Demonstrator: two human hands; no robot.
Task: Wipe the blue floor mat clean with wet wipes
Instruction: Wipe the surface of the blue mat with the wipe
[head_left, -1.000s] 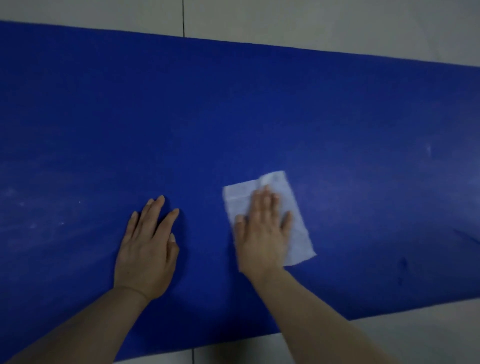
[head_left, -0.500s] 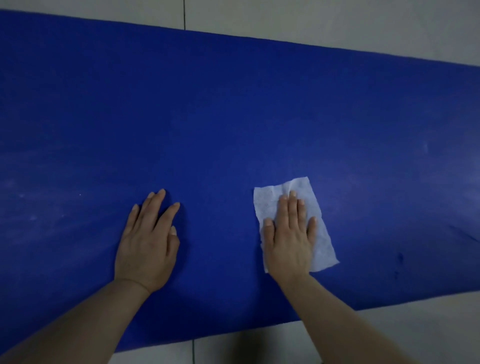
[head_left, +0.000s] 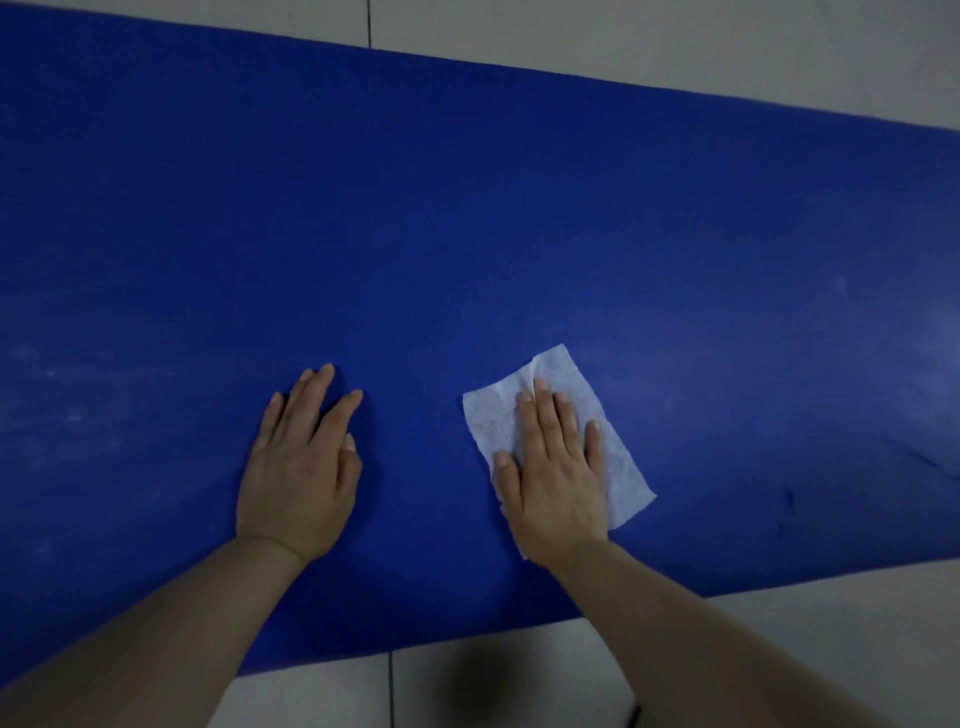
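Note:
The blue floor mat (head_left: 467, 218) stretches across nearly the whole head view, lying flat on the floor. A white wet wipe (head_left: 493, 415) is spread flat on it, right of centre near the front edge. My right hand (head_left: 556, 467) presses down on the wipe with straight fingers and covers its middle. My left hand (head_left: 301, 467) rests flat on the bare mat to the left of the wipe, fingers straight and slightly spread. Faint pale smears show on the mat's left and right parts.
Pale floor tiles (head_left: 675, 41) border the mat at the back, and more floor tiles (head_left: 831, 623) lie in front, with a dark grout line (head_left: 390, 691) running toward me. A few small dark marks (head_left: 788, 499) sit on the mat at the right.
My right hand slid the wipe to the right, then back a little to the left, turning it slightly. My left hand stayed pressed in the same place.

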